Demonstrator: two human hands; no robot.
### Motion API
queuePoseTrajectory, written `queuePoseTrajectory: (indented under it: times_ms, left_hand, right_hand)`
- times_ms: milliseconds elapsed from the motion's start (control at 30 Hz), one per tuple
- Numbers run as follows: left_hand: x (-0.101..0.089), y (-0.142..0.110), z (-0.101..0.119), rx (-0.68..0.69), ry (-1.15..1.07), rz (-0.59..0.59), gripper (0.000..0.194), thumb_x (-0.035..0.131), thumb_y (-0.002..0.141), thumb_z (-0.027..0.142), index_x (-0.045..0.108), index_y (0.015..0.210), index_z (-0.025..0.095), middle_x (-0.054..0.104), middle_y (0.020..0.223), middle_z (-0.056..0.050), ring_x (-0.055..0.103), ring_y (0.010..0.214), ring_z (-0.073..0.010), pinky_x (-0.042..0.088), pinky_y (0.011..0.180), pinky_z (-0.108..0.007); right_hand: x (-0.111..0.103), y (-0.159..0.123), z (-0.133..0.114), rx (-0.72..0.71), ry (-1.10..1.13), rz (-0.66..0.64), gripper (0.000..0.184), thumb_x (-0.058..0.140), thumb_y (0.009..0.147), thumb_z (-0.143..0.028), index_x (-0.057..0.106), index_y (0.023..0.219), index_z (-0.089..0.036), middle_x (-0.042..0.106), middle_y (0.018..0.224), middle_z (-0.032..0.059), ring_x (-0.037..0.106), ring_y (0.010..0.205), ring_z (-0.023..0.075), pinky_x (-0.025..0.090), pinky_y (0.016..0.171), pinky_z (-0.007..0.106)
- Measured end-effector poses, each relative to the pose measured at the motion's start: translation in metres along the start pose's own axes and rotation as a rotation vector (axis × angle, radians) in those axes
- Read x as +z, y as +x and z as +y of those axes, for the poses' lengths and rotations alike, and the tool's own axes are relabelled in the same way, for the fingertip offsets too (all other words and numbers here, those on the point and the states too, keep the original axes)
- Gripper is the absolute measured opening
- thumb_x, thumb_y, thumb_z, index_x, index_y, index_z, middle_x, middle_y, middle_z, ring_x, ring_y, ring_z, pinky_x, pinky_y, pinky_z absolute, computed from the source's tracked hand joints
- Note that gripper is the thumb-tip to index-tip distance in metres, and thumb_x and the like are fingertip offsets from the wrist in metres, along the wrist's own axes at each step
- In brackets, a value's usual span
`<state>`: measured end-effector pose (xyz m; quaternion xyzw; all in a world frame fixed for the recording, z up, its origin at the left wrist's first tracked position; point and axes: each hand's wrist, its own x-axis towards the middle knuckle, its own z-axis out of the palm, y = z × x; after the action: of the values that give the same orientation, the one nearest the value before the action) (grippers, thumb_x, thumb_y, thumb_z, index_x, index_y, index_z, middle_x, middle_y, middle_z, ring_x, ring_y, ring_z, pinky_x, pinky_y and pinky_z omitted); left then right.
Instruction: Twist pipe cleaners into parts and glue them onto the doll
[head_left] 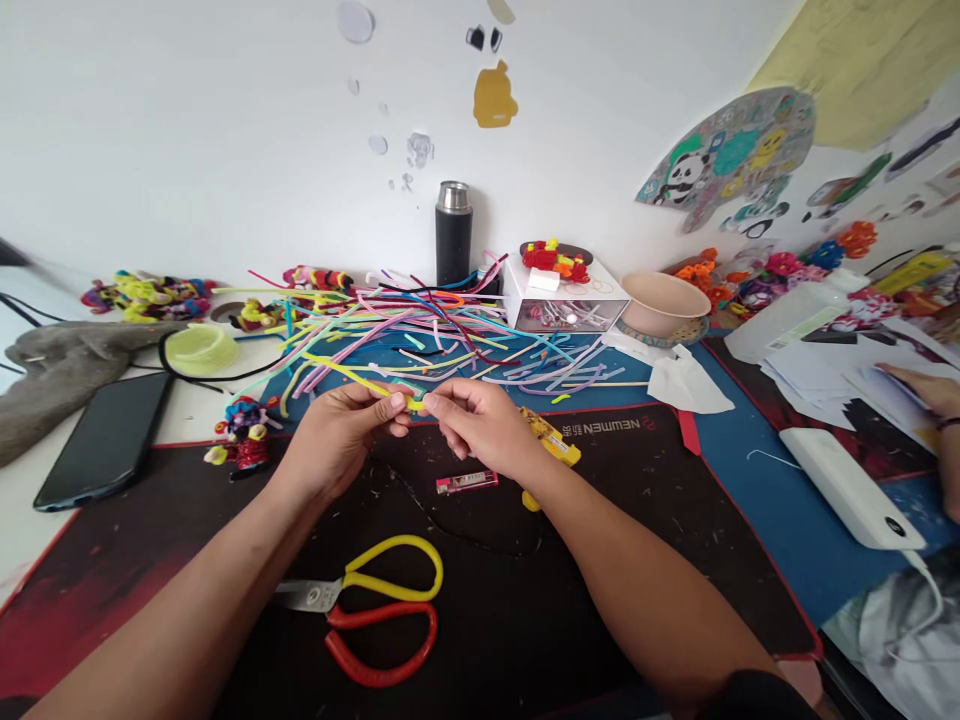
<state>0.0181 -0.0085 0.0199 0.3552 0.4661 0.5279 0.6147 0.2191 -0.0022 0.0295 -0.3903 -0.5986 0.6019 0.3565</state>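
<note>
Between both hands runs a yellow pipe cleaner (352, 375), its long end slanting up to the left. My left hand (341, 430) pinches it between thumb and fingers. Close beside, my right hand (484, 425) pinches the bent part near a small green piece (409, 388), whose kind I cannot make out. Below the hands lie a pink lighter (468, 483) and scissors (382, 605) with one yellow and one red handle. A small figure of red, blue and yellow pipe cleaner (246, 437) sits left of my left hand.
Loose coloured pipe cleaners (420, 325) spread behind the hands. A black thermos (454, 235), a white box (566, 295) and a beige bowl (664, 305) stand near the wall. A phone (105, 440) lies left; a white power bank (851, 488) and another person's hand (922, 388) are right.
</note>
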Motion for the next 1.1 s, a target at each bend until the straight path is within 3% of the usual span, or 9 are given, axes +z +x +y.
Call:
queuePoseTrajectory:
  times_ms: [367, 600, 767, 900, 1100]
  left_hand:
    - [0.0043, -0.0030, 0.0035, 0.021, 0.023, 0.031, 0.047, 0.113, 0.040, 0.042, 0.084, 0.069, 0.018, 0.077, 0.066, -0.005, 0.067, 0.056, -0.0144, 0.056, 0.053, -0.022]
    - [0.0022, -0.0022, 0.0034, 0.054, 0.031, -0.028, 0.040, 0.110, 0.053, 0.041, 0.086, 0.077, 0.018, 0.080, 0.077, -0.006, 0.069, 0.061, -0.0154, 0.056, 0.058, -0.025]
    - [0.0019, -0.0029, 0.0055, 0.070, 0.092, -0.044, 0.040, 0.111, 0.049, 0.035, 0.088, 0.079, 0.019, 0.080, 0.075, -0.005, 0.068, 0.063, -0.0155, 0.055, 0.062, -0.025]
    - [0.0017, -0.0033, 0.0060, 0.115, 0.124, -0.052, 0.034, 0.109, 0.057, 0.038, 0.088, 0.078, 0.020, 0.079, 0.073, -0.004, 0.069, 0.065, -0.0164, 0.056, 0.066, -0.026]
    - [0.0045, -0.0054, 0.0063, 0.113, 0.135, -0.045, 0.036, 0.108, 0.056, 0.038, 0.087, 0.079, 0.021, 0.080, 0.077, -0.005, 0.070, 0.065, -0.0181, 0.057, 0.063, -0.028]
  right_hand:
    - [-0.0001, -0.0001, 0.0007, 0.008, 0.017, -0.010, 0.041, 0.073, 0.097, -0.059, 0.063, 0.085, -0.021, 0.055, 0.058, -0.0080, 0.048, 0.045, 0.0089, 0.036, 0.048, 0.024]
    - [-0.0004, 0.0027, 0.0039, 0.028, 0.049, 0.010, 0.041, 0.075, 0.095, -0.060, 0.067, 0.092, -0.021, 0.055, 0.057, -0.0085, 0.047, 0.044, 0.0093, 0.033, 0.047, 0.025]
    - [-0.0013, 0.0030, 0.0055, 0.029, 0.046, 0.018, 0.041, 0.074, 0.096, -0.061, 0.065, 0.090, -0.021, 0.055, 0.056, -0.0086, 0.047, 0.044, 0.0093, 0.034, 0.047, 0.024]
    - [-0.0019, 0.0026, 0.0060, 0.029, 0.027, 0.022, 0.041, 0.074, 0.097, -0.060, 0.065, 0.090, -0.021, 0.055, 0.056, -0.0083, 0.048, 0.044, 0.0094, 0.034, 0.047, 0.024]
    - [-0.0010, 0.0034, 0.0047, 0.010, 0.040, 0.026, 0.039, 0.076, 0.095, -0.058, 0.068, 0.103, -0.021, 0.057, 0.060, -0.0087, 0.048, 0.045, 0.0098, 0.035, 0.046, 0.024]
